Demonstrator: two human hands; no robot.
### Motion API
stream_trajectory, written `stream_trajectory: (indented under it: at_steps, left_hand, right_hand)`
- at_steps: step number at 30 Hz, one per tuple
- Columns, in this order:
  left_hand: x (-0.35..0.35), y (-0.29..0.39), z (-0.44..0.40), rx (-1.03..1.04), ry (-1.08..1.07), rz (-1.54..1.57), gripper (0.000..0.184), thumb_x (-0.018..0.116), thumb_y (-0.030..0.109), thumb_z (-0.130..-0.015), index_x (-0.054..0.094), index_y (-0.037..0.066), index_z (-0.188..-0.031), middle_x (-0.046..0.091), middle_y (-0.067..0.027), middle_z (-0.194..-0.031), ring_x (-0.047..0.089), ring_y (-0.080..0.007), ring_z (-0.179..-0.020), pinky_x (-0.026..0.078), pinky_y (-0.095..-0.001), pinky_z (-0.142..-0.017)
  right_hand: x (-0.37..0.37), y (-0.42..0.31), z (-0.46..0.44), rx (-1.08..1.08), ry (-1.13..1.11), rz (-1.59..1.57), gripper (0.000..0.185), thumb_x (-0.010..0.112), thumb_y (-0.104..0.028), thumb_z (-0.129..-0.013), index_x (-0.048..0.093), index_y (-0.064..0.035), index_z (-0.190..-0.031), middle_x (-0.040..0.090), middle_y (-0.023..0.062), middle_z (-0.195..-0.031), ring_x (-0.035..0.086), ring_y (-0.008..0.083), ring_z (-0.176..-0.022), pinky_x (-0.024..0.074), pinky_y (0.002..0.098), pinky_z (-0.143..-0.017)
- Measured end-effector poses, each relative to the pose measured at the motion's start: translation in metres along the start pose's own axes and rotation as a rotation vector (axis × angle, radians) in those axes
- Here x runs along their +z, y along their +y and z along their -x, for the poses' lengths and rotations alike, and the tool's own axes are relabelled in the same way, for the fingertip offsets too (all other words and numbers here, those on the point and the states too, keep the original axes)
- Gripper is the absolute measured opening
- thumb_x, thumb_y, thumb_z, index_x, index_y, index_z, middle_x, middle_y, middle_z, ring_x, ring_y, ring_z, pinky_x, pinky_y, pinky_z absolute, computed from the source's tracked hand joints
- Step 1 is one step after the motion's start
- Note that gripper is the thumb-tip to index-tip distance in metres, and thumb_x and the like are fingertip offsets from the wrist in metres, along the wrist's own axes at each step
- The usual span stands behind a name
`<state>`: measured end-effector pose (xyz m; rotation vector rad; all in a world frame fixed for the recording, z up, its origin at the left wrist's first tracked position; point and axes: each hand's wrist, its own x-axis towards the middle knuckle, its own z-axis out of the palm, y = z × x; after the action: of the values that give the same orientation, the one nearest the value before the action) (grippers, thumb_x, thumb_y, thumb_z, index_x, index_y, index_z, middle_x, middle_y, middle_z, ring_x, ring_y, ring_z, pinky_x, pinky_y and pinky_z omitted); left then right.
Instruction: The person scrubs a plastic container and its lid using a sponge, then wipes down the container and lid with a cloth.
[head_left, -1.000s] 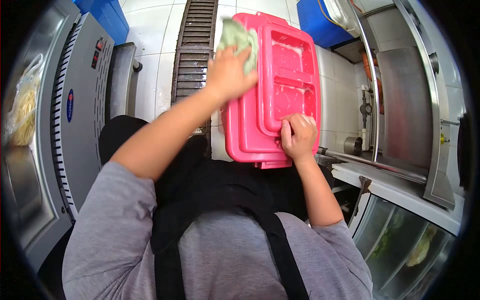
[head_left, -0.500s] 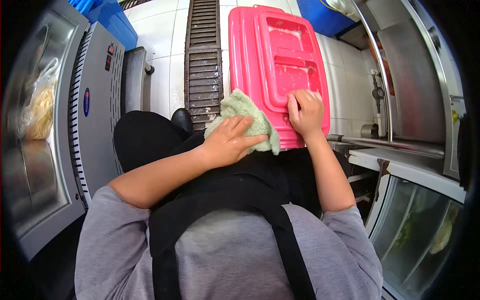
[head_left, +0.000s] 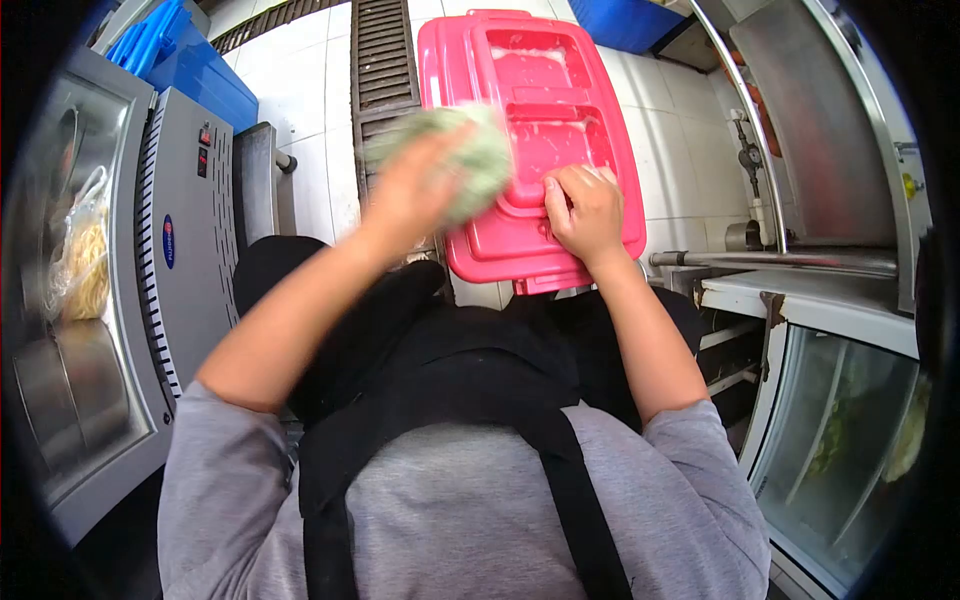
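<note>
A large pink plastic lid [head_left: 470,250] with two recessed panels lies in front of me, whitish suds in its recesses. My left hand [head_left: 415,185], smeared by motion, holds a pale green cloth [head_left: 480,165] at the lid's left side. Against the near right part of the lid rests my right hand [head_left: 588,212], its fingers curled at the recess rim and the fingertips hidden. What lies under the lid is mostly out of sight.
A dark floor drain grate [head_left: 383,60] runs along the white tiles [head_left: 300,110] left of the lid. Blue bins [head_left: 205,85] stand at the back. A grey refrigerated unit [head_left: 195,250] flanks me on the left, a glass-doored fridge [head_left: 840,430] and metal pipes on the right.
My left hand has swung up and forward with the cloth, away from the lid's near corner. The lid and my right hand appear slightly farther left in view; the right hand stays on the lid.
</note>
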<state>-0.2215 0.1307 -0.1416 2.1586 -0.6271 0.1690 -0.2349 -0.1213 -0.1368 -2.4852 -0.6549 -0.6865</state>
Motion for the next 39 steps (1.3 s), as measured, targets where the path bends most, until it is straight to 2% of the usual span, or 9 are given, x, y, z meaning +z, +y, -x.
stream_trajectory:
  at_steps: [3,7,10,15,21,24,29,35,39]
  left_hand:
    - [0.056,0.053,-0.005,0.167,0.122,-0.451,0.067,0.051,0.02,-0.093,0.021,0.003,-0.151,0.058,-0.0316,-0.119,0.051,-0.0475,-0.117,0.03,-0.0497,-0.109]
    - [0.05,0.049,-0.044,-0.057,-0.038,-0.322,0.066,0.051,0.017,-0.091,0.024,-0.005,-0.148,0.06,-0.0334,-0.108,0.056,-0.049,-0.102,0.037,-0.0517,-0.1]
    - [0.05,0.034,-0.074,-0.171,-0.041,-0.184,0.062,0.051,0.014,-0.089,0.029,-0.01,-0.143,0.061,-0.0306,-0.075,0.057,-0.0471,-0.076,0.042,-0.0544,-0.083]
    - [0.037,-0.003,-0.149,-0.246,0.026,-0.115,0.058,0.049,0.013,-0.09,0.035,-0.009,-0.141,0.062,-0.0314,-0.079,0.059,-0.0467,-0.081,0.044,-0.0535,-0.085]
    - [0.03,-0.064,-0.23,-0.3,0.047,-0.085,0.055,0.046,0.033,-0.092,0.044,0.013,-0.143,0.064,-0.0261,-0.109,0.059,-0.0425,-0.106,0.04,-0.0499,-0.1]
    - [0.009,-0.082,-0.247,-0.31,-0.143,-0.227,0.053,0.043,0.05,-0.09,0.057,0.023,-0.134,0.056,-0.0129,-0.135,0.043,-0.032,-0.132,0.017,-0.0556,-0.114]
    - [0.015,-0.099,-0.214,-0.176,-0.044,-0.073,0.06,0.054,0.051,-0.084,0.054,0.022,-0.137,0.053,-0.018,-0.136,0.044,-0.04,-0.129,0.034,-0.0404,-0.111]
    - [0.009,-0.081,-0.177,-0.265,0.09,-0.174,0.056,0.054,0.04,-0.087,0.047,0.02,-0.14,0.056,-0.0186,-0.129,0.048,-0.0349,-0.125,0.038,-0.0458,-0.106]
    - [0.016,-0.053,-0.126,-0.239,0.247,-0.245,0.058,0.061,0.031,-0.084,0.047,0.011,-0.136,0.059,-0.0169,-0.118,0.053,-0.0327,-0.114,0.042,-0.0482,-0.096]
  right_hand:
    - [0.0,0.003,-0.004,0.002,-0.006,-0.011,0.011,0.06,-0.01,-0.077,0.055,-0.0054,-0.069,0.056,0.0116,-0.066,0.056,0.0303,-0.063,0.0381,0.0413,-0.062]
    - [-0.003,-0.002,-0.009,0.048,-0.038,-0.019,0.013,0.058,-0.006,-0.072,0.048,-0.0046,-0.065,0.051,0.0127,-0.062,0.054,0.0317,-0.061,0.0364,0.0418,-0.06]
    - [-0.001,-0.001,-0.008,0.037,-0.043,-0.021,0.013,0.061,-0.007,-0.075,0.052,-0.0057,-0.066,0.052,0.0111,-0.062,0.054,0.0298,-0.06,0.036,0.0411,-0.06]
    - [0.001,-0.002,-0.011,0.042,-0.033,-0.035,0.008,0.063,-0.01,-0.077,0.059,-0.007,-0.07,0.058,0.0088,-0.065,0.056,0.0269,-0.061,0.0375,0.0389,-0.062]
    - [0.006,-0.003,-0.019,0.104,-0.024,-0.025,0.005,0.064,-0.008,-0.077,0.062,-0.0067,-0.072,0.062,0.0084,-0.068,0.059,0.0263,-0.064,0.0392,0.0381,-0.062]
    - [0.011,0.006,-0.017,0.11,0.025,-0.046,0.008,0.063,-0.008,-0.078,0.06,-0.0064,-0.071,0.06,0.0095,-0.067,0.057,0.0284,-0.063,0.0387,0.0398,-0.061]
    - [0.003,0.031,-0.019,0.107,0.048,0.048,0.015,0.06,-0.01,-0.083,0.054,-0.0052,-0.07,0.053,0.0134,-0.066,0.051,0.0351,-0.062,0.0375,0.0429,-0.061]
    - [0.001,0.054,-0.033,0.131,-0.048,0.371,0.026,0.048,-0.021,-0.094,0.063,-0.0038,-0.082,0.064,0.018,-0.085,0.058,0.0356,-0.085,0.0418,0.0485,-0.076]
    - [0.042,-0.028,-0.066,0.592,-0.288,0.4,0.047,0.054,-0.041,-0.092,0.06,0.0038,-0.106,0.065,0.0251,-0.094,0.062,0.0424,-0.096,0.0471,0.05,-0.084]
